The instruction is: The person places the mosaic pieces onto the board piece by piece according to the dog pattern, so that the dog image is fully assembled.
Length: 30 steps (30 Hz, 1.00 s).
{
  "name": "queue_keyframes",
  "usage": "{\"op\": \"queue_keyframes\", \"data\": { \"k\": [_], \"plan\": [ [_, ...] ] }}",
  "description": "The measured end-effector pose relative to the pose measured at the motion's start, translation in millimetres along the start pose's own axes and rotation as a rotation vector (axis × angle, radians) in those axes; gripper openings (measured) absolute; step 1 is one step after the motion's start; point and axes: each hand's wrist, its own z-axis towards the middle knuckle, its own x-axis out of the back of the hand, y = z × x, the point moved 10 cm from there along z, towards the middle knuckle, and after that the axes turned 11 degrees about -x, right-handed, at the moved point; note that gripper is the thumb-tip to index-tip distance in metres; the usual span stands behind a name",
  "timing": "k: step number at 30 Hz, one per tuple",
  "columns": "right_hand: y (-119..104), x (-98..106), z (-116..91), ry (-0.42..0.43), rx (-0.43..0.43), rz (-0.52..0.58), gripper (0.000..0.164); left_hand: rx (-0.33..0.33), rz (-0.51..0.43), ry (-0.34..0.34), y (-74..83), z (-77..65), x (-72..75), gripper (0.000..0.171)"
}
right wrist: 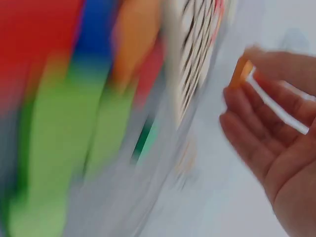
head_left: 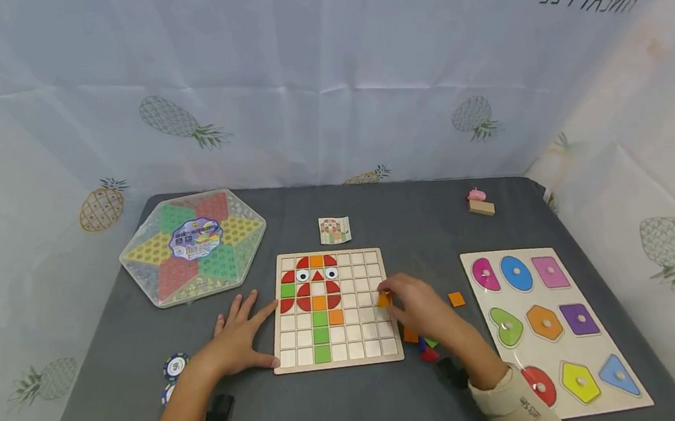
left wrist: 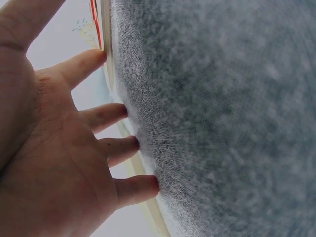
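Note:
A wooden grid board (head_left: 364, 357) lies on the dark table, with red, orange and green tiles and two eye tiles set in its left and middle squares. My right hand (head_left: 418, 308) pinches an orange square tile (right wrist: 240, 71) between thumb and fingers, over the board's right edge. Fingers spread, my left hand (head_left: 234, 342) rests at the board's left edge, its thumb and index fingertip right at the frame. Loose tiles, among them an orange tile (head_left: 410, 335) and a red tile (head_left: 429, 355), lie by the board's lower right, partly under my right forearm.
A small picture card (head_left: 335, 230) lies behind the board. Back left is a hexagonal board game box (head_left: 229, 285); on the right, a shape puzzle (head_left: 527, 280). Another orange tile (head_left: 456, 299) lies between board and puzzle. Round chips (head_left: 175, 366) sit beside my left forearm, a wooden block (head_left: 481, 207) at back right.

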Motion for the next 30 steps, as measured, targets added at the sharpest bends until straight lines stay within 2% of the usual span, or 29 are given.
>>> {"op": "queue_keyframes", "data": {
  "k": [4, 9, 13, 19, 30],
  "plan": [
    [-54, -27, -6, -0.081, 0.197, -0.077, 0.020, 0.002, 0.012, 0.000, 0.9, 2.0, 0.6, 0.103],
    [-82, -54, -11, -0.114, 0.307, -0.148, 0.014, 0.006, 0.024, -0.008, 2.0, 2.7, -2.2, 0.103],
    [-88, -60, -11, -0.086, 0.323, -0.191, 0.009, 0.010, 0.032, -0.013, 1.8, 2.3, -2.9, 0.103],
    [-90, -57, -8, -0.053, 0.301, -0.199, 0.008, 0.012, 0.031, -0.018, 1.7, 2.4, -0.4, 0.104],
    [-87, -58, -7, -0.125, 0.304, -0.110, 0.011, 0.011, 0.023, -0.024, -2.5, 1.4, -1.3, 0.104]
  ]
}}
